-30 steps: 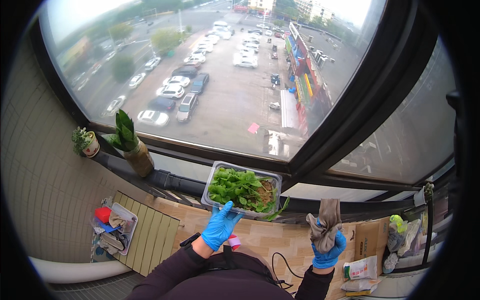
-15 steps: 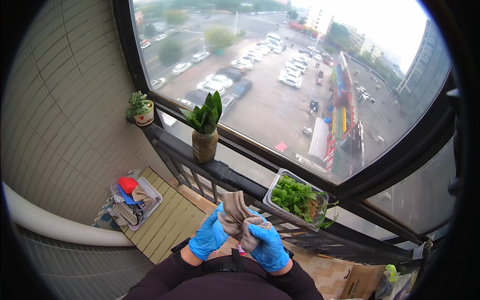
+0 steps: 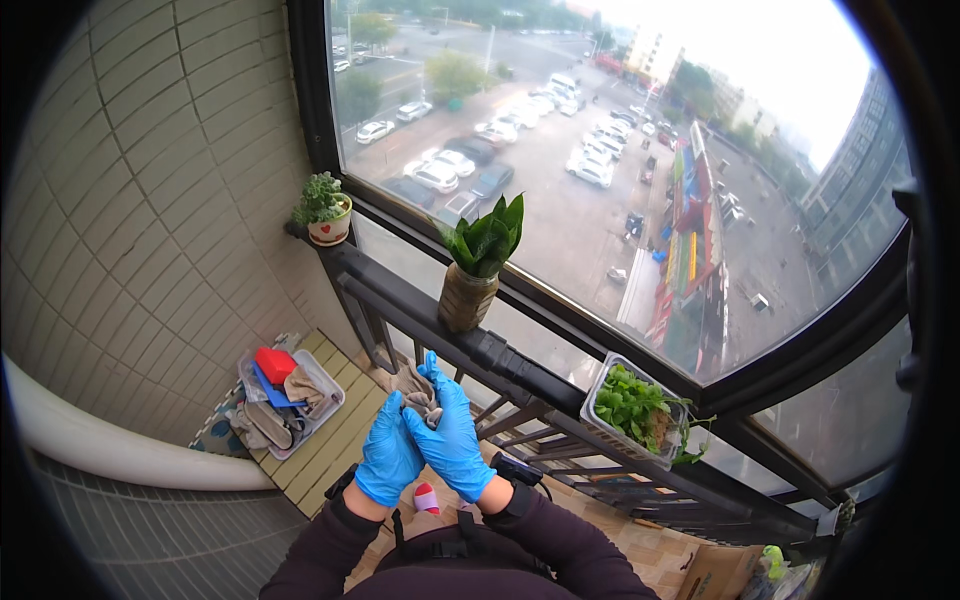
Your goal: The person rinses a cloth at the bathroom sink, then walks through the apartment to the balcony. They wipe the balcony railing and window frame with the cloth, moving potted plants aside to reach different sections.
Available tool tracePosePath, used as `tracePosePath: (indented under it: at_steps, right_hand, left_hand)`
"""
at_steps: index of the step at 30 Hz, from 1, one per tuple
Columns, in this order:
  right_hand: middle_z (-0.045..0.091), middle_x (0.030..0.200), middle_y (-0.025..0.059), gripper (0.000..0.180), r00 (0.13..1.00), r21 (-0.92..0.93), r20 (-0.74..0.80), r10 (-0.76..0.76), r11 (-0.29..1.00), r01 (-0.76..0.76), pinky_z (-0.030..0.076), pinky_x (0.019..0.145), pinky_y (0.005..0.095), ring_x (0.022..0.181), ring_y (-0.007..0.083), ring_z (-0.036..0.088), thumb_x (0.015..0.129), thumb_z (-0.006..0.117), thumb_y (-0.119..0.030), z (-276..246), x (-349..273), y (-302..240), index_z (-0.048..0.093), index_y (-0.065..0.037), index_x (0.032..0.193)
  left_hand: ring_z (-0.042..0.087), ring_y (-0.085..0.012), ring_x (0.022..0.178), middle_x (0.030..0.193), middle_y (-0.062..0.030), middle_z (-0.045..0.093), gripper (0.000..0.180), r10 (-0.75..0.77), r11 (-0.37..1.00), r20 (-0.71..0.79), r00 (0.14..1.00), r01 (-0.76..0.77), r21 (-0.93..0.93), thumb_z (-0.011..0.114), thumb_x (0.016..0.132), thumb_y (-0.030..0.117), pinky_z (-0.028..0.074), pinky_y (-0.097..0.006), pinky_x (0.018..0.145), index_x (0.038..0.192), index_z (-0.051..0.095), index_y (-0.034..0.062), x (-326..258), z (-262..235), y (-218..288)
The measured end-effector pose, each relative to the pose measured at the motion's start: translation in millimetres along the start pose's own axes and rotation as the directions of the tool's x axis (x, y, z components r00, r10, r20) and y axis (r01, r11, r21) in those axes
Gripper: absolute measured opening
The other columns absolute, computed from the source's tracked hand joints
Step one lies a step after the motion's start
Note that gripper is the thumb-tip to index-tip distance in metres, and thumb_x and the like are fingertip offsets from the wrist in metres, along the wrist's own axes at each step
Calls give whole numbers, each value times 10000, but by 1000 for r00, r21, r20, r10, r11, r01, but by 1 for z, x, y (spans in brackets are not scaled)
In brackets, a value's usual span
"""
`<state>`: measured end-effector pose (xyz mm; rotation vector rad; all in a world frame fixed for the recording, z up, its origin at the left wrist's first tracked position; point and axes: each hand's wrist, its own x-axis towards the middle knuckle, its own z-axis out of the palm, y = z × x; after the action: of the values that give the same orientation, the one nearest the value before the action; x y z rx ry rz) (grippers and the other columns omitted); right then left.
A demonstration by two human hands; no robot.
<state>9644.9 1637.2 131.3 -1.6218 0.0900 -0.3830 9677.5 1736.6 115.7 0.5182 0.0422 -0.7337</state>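
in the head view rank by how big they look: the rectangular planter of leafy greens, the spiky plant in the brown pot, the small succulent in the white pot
1. Rectangular planter of leafy greens.
2. Spiky plant in the brown pot, close to the planter in size, so their order is unsure.
3. Small succulent in the white pot, clearly smallest, though farther from the camera.

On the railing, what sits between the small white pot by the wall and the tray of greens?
In the head view, one plant in a brown pot stands between the white pot and the tray of greens; the rail is otherwise bare.
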Motion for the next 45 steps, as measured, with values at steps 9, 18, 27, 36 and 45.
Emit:
tracePosePath:
  at_steps: [9, 18, 27, 36, 45]
  right_hand:
    - [343, 1463, 180, 685, 963, -398, 67, -261, 878, 265, 292, 1107, 409, 1346, 353, 334, 818, 690, -96, -44, 12, -16, 387, -123, 1432]
    - [599, 1166, 109, 374, 960, 317, -123, 250, 927, -201, 511, 899, 305, 1034, 184, 599, 887, 583, -22, -90, 5, 23, 509, 24, 1251]
    - [635, 1006, 45, 233, 733, 492, -587, 344, 871, -15, 497, 794, 235, 886, 115, 600, 901, 576, -27, -103, 26, 32, 606, 4, 1130]
    - [598, 1221, 146, 333, 733, -822, -457, -504, 554, -132, 347, 1060, 476, 1149, 299, 550, 855, 541, 20, -128, 111, 72, 627, -60, 1167]
    - [586, 1209, 201, 468, 797, -914, -303, -523, 397, -86, 392, 1013, 456, 1134, 384, 528, 756, 480, 101, -94, 143, 95, 606, -8, 1194]
  left_hand:
    - [465, -248, 1243, 1369, -131, 441, 526, -23, 998, 103, 994, 29, -57, 453, 979, 360, 381, -385, 1071, 1386, 352, 43, 15, 36, 8]
    - [517, -217, 1172, 1232, -110, 545, 479, -271, 913, 96, 958, 224, 342, 609, 913, 292, 416, -356, 1018, 1285, 471, 22, 55, 30, 10]
    - [376, -318, 1287, 1383, -190, 366, 1087, 394, 145, 241, 887, -319, 937, 887, 619, 285, 319, -424, 1093, 1419, 220, -27, 196, -16, -6]
    - [530, -258, 1127, 1227, -146, 521, 908, 487, 210, 369, 791, -517, 830, 883, 588, 241, 453, -380, 965, 1314, 387, 15, 225, -20, -8]
    - [577, -220, 1042, 1137, -125, 567, 764, 512, 330, 274, 814, -481, 813, 875, 620, 192, 500, -343, 872, 1219, 434, 22, 176, -36, 33]
